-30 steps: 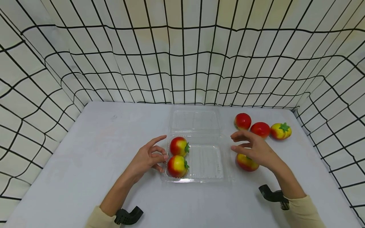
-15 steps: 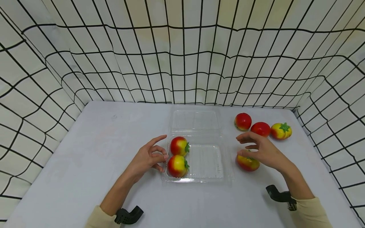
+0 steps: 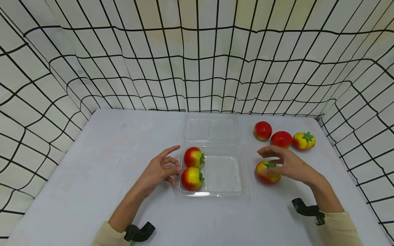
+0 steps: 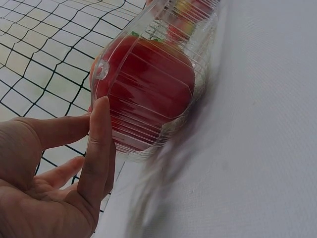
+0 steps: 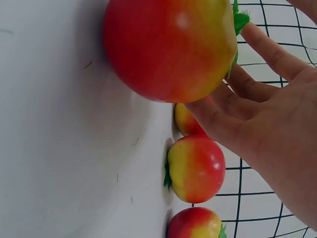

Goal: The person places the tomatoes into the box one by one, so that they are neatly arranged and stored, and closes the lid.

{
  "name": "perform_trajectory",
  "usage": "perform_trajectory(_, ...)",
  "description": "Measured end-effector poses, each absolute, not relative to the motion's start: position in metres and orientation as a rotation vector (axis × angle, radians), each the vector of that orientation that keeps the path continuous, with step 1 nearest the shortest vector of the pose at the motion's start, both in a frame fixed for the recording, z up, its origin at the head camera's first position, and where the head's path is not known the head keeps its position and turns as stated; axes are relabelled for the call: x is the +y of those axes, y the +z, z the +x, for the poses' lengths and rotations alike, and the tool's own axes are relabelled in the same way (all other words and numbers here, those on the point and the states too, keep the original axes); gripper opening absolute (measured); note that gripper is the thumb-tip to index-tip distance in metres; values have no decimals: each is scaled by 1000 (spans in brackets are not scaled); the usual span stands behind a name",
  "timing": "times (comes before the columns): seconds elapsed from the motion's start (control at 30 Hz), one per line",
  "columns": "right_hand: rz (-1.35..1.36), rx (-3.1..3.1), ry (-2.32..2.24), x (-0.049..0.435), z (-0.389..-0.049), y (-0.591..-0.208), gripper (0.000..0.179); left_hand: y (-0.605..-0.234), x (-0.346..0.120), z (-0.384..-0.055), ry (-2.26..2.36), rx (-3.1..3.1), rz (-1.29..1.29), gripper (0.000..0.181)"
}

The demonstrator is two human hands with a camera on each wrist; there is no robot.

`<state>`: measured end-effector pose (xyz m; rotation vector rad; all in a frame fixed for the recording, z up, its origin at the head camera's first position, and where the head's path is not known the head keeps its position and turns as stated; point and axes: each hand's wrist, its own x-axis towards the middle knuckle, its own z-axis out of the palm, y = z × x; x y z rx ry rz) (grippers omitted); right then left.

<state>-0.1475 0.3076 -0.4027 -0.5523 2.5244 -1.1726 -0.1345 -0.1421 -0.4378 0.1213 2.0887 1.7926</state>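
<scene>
Since the earlier frame the right hand (image 3: 287, 164) has shifted rightward, off the gap beside the clear container, to the near fruit (image 3: 260, 168), which lies where it lay; so the work now seems to be at the start of a grasp; the left hand (image 3: 158, 171) has stayed put. Nearest sit the two black wrist mounts (image 3: 140, 232); beyond them, the right hand is spread wide over the near fruit, thumb overlapping it, nothing gripped; whether skin touches it I cannot tell. The near fruit rests on the white table (image 3: 138, 136), just right of the clear container (image 3: 223, 174); at that container's left rim, the left hand's thumb and a finger appear to pinch the edge lightly. Inside, along the left wall, stand the front fruit (image 3: 191, 179) and the back fruit (image 3: 192, 157), touching; the right part is bare. Farther off, the lid (image 3: 211, 130) lies folded back; three more fruits (image 3: 281, 138) sit at right; behind all rises black wire mesh (image 3: 198, 59).
</scene>
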Motion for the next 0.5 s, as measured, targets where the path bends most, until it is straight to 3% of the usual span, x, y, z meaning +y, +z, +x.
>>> perform_trajectory(0.5,-528,2418,-1056,319,-150,-412,71,-438,-142,-134,1798,2083,122,79)
